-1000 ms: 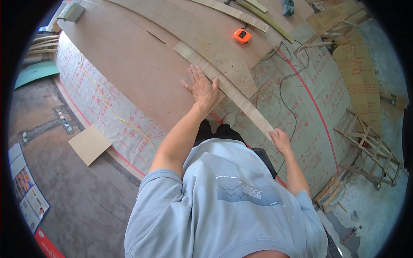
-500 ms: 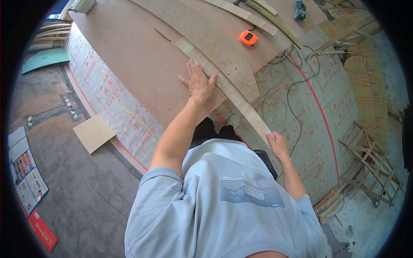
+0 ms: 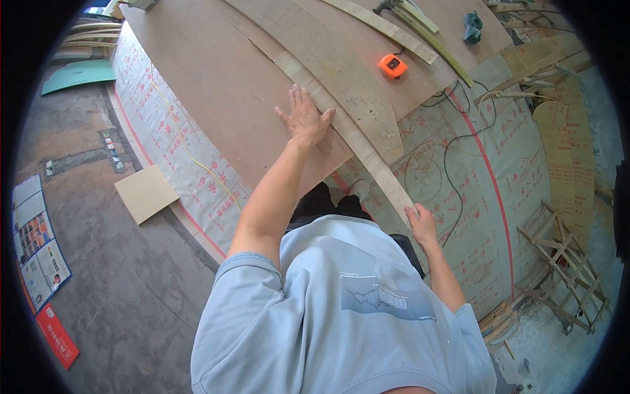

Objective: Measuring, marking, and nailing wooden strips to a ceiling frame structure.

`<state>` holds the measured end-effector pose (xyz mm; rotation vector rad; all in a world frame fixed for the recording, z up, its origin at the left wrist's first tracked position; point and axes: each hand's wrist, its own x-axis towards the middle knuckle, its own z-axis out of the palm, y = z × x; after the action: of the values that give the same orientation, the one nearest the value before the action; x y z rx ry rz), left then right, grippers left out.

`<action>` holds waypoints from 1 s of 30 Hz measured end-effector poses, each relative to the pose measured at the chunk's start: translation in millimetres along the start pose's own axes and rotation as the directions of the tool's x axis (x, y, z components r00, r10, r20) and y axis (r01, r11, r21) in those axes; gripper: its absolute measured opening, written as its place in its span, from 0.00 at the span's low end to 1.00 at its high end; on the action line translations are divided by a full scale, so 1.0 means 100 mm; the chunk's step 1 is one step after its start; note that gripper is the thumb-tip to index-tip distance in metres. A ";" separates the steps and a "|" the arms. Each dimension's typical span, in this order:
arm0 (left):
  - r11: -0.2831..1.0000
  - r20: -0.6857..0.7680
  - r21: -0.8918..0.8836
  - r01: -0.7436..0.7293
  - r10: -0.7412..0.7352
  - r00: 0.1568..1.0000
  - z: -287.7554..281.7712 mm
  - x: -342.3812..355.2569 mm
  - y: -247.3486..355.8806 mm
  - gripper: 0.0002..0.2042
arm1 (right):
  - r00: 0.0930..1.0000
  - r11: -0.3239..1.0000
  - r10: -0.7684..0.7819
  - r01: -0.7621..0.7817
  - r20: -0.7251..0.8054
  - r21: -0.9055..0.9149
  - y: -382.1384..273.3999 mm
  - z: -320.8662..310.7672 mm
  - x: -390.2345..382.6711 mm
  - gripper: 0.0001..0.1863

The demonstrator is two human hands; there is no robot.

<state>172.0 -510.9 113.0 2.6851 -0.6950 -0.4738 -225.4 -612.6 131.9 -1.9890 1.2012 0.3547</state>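
My left hand point(image 3: 305, 117) lies open on the large pinkish plywood sheet point(image 3: 203, 79), fingers spread, the thumb at the edge of a pale narrow wooden strip point(image 3: 377, 171). The strip runs alongside a wider, curved-edge board point(image 3: 328, 59) on the sheet and sticks out past the sheet's near edge. My right hand point(image 3: 421, 222) is closed on the strip's near end. An orange tape measure point(image 3: 392, 65) lies right of the wide board.
A hammer point(image 3: 386, 8), green and pale strips point(image 3: 436, 52) and a green tool point(image 3: 471, 27) lie on the sheet. Cables point(image 3: 446, 177) cross the floor covering. A wooden frame point(image 3: 558, 262) stands at right; a square panel point(image 3: 146, 194) lies at left.
The strip has slid forward along the wide board, away from my body, with my left hand moving along with it. The whole view has also shifted slightly.
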 end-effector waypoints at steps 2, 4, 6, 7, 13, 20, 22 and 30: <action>1.000 -0.002 -0.007 0.004 -0.004 1.000 0.00 0.01 -0.01 0.43 | 1.000 1.000 0.006 -0.006 0.008 0.001 -0.04 -0.01 0.00 0.28; 1.000 -0.004 -0.014 -0.001 0.001 1.000 0.00 0.02 -0.03 0.44 | 1.000 1.000 -0.005 0.005 0.003 -0.023 -0.06 0.00 -0.01 0.27; 1.000 -0.007 -0.016 -0.005 0.005 1.000 0.01 0.02 -0.02 0.44 | 1.000 1.000 -0.017 0.017 -0.026 -0.006 -0.08 0.00 -0.01 0.25; 1.000 -0.010 -0.015 -0.007 0.007 1.000 0.01 0.03 -0.03 0.44 | 0.998 0.999 -0.029 0.030 -0.052 0.013 -0.09 0.00 -0.02 0.24; 1.000 0.003 -0.017 0.007 -0.007 1.000 -0.02 0.08 -0.04 0.44 | 0.995 0.999 -0.049 0.051 -0.082 0.021 -0.17 0.01 0.00 0.24; 1.000 0.007 -0.019 0.000 0.000 1.000 -0.01 0.11 -0.07 0.44 | 0.994 0.999 -0.034 0.036 -0.104 0.022 -0.18 0.03 0.00 0.24; 1.000 0.000 -0.006 0.002 -0.002 1.000 -0.02 0.14 -0.08 0.44 | 0.994 0.999 -0.021 0.024 -0.108 0.028 -0.18 0.05 0.02 0.24; 1.000 -0.019 0.022 0.008 -0.008 1.000 -0.02 0.28 -0.14 0.45 | 0.993 0.997 0.051 -0.045 -0.109 0.059 -0.34 0.11 0.16 0.27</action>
<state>201.1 -513.3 103.1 2.7105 -0.6886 -0.4451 -187.1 -605.3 131.3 -1.9553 1.3158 0.2342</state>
